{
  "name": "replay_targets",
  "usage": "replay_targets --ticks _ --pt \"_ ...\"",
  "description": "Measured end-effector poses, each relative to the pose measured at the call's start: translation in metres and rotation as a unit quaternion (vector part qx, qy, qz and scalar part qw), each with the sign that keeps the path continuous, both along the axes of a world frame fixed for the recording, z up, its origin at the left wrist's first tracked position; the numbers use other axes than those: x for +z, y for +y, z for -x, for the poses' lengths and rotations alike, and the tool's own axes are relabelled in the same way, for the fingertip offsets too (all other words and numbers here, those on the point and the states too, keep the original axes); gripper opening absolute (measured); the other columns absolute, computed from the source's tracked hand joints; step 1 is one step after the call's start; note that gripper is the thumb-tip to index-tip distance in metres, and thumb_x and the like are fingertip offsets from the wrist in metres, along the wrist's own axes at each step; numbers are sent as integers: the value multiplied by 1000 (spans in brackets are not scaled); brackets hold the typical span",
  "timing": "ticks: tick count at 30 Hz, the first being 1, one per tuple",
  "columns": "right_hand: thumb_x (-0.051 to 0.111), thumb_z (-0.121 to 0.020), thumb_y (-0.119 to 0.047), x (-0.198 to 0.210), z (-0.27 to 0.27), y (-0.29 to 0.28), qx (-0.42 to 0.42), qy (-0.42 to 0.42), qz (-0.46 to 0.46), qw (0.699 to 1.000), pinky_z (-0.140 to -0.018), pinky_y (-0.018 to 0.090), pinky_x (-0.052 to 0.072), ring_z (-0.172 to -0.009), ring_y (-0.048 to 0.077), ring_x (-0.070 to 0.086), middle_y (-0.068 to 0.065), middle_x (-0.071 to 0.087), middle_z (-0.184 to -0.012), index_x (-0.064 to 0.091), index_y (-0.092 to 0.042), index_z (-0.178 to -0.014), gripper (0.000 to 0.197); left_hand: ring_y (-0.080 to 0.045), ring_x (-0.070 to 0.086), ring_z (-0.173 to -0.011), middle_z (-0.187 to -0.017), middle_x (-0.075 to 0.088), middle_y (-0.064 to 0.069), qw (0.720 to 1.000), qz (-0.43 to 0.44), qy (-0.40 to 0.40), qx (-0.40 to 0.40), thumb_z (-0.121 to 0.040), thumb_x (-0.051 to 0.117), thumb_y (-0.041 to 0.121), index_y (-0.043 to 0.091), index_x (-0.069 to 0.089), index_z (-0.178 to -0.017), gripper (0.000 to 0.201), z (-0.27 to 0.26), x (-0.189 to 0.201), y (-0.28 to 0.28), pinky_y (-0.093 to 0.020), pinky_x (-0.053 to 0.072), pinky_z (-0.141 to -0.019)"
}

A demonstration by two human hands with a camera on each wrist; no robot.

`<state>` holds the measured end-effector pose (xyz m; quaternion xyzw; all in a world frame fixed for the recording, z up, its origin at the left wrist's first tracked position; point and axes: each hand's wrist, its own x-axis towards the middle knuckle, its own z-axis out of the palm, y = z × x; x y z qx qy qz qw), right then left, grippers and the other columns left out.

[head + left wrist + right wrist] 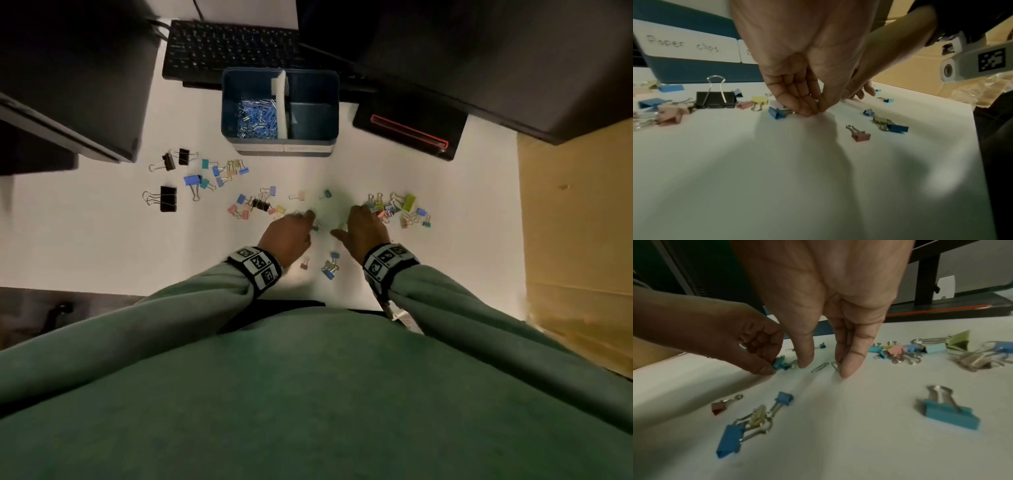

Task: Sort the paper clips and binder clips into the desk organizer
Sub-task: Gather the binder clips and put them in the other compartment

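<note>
Left hand (803, 91) pinching the small blue binder clip (777, 112) on the desk (797, 178); right hand (830, 321), fingers apart over a silver paper clip (819, 367): slide, pinch flat, drop in desk organizer's (239, 102) left compartment.

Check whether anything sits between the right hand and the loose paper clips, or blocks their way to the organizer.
Nothing visible. The right hand already flanks the paper clips; only low binder clips lie on the desk toward the open-topped organizer.
</note>
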<state>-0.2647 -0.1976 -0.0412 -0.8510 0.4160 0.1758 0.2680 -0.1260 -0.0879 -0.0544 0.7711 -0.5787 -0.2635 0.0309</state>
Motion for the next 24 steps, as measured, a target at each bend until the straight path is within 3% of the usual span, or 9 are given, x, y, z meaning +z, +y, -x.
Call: replay_targets --ticks 4,7,10,12,15,19,21,24 --pt "56 -95 -18 -5 -4 0 23 7 22 999 -86 38 46 -110 34 56 20 52 -124 47 0 -121 33 -30 59 -66 -79 62 -10 1000 17 -4 25 -87 46 10 9 50 -104 17 -8 2 13 -31 46 -52" --pt "50 -94 -6 -7 -4 -4 50 9 29 998 -86 37 47 -109 33 57 18 56 -119 50 0 -118 25 -27 57 -67 -76 59 -7 998 46 -9 33 -86 51 14 11 50 -90 6 -10 5 13 -27 38 -53" --pt "50 -93 -5 -8 -3 -8 62 8 27 998 -84 37 48 -106 35 59 19 60 -115 54 0 -114 22 -27 56 -70 -78 60 -10 997 63 -18 32 -86 62 26 9 53 -85 19 1 6 -4 -31 42 -58" --pt "48 -93 -7 -10 -1 -10 53 -6 13 999 -83 36 47 -105 37 59 22 61 -113 56 2 -110 21 -29 57 -76 -84 62 -13 997 51 -27 47 -83 66 34 7 57 -87 28 7 4 -15 -35 47 -64" --pt "46 -95 -9 -11 3 -10 39 -9 -12 999 -82 36 46 -104 37 60 21 61 -113 57 2 -109 21 -34 59 -87 -96 62 -17 997 11 -26 66 -86 61 29 4 59 -98 28 12 0 -23 -40 48 -72" --pt "46 -96 -14 -12 13 -17 -27 -9 -46 999 -83 36 48 -101 34 61 19 63 -110 59 -1 -109 22 -31 58 -79 -87 62 -14 997 38 -7 73 -83 60 24 6 60 -90 19 6 4 -17 -37 49 -69" --pt "47 -96 -13 -15 18 -19 -45 -27 -57 997 -76 31 46 -98 32 61 18 64 -107 60 0 -107 21 -27 57 -75 -84 61 -11 995 50 -23 83 -81 60 24 7 59 -88 18 -5 6 -10 -35 50 -68" --pt "51 -93 -8 -16 21 -19 -79 -81 -70 991 -67 27 39 -89 32 63 20 66 -96 61 3 -96 14 -31 58 -78 -91 60 -16 994 61 -57 69 -78 66 20 3 60 -100 28 -15 7 -5 -38 48 -70"
